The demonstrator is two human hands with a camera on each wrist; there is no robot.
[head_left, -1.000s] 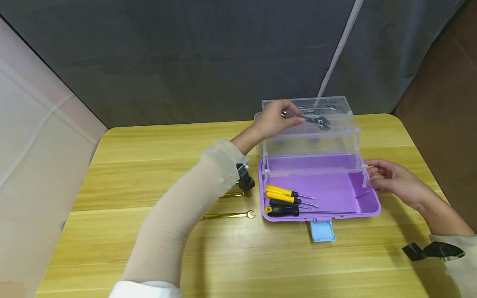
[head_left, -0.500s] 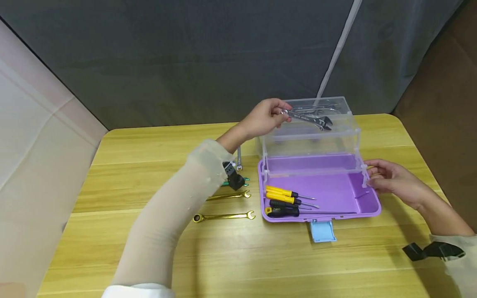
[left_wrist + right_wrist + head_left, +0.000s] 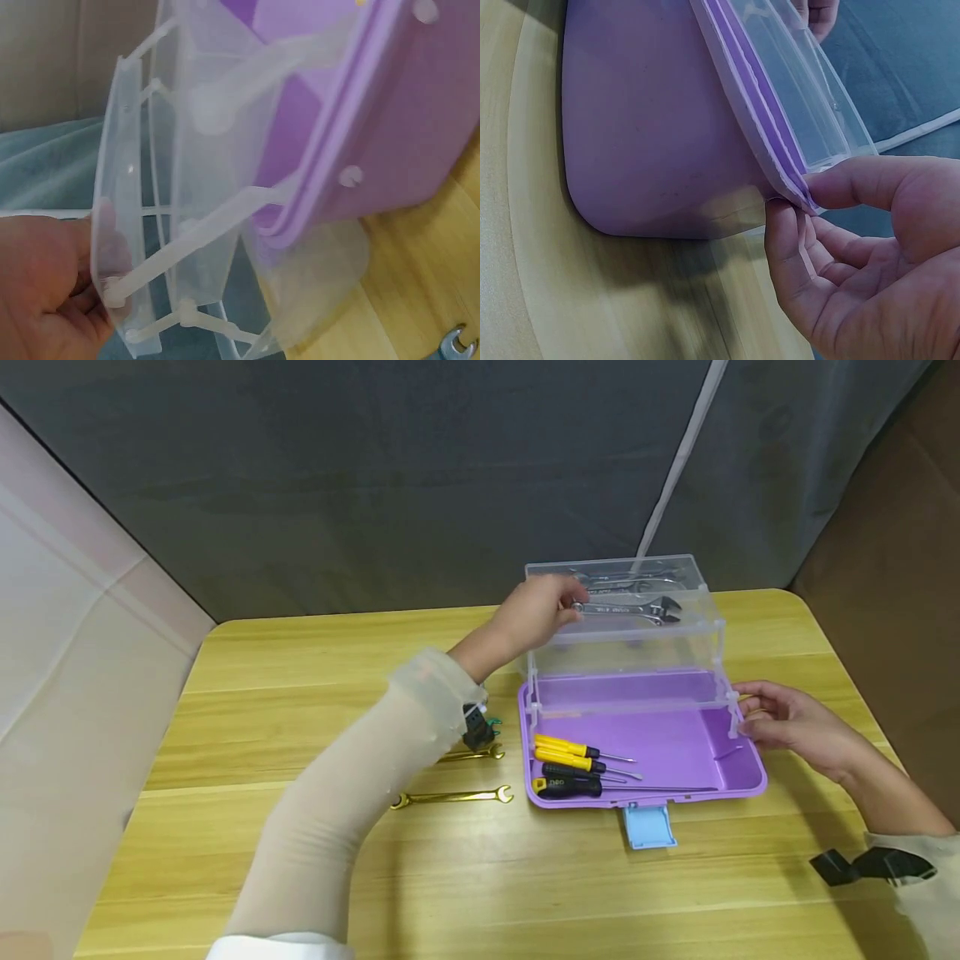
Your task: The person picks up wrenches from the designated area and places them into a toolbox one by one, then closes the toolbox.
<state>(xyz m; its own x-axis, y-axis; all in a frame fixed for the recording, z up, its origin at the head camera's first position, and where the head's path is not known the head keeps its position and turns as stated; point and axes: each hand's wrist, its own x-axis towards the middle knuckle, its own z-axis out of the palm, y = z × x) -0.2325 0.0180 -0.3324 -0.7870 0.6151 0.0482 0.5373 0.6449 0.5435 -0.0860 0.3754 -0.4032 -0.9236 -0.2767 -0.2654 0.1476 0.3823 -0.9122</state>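
Chrome adjustable wrench [image 3: 630, 610], its handle end pinched in a person's left hand [image 3: 532, 614], lies at the clear upper tray [image 3: 637, 632] beside other wrenches [image 3: 637, 583]; the right hand [image 3: 798, 731] grips the purple toolbox [image 3: 675, 747]. A slipping pinch could drop the wrench onto its neighbours; pressure on the raised tray could tip the toolbox.

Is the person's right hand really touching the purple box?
Touching. The right wrist view shows the right hand pinching the purple box at its rim, with the thumb and a finger against the edge.
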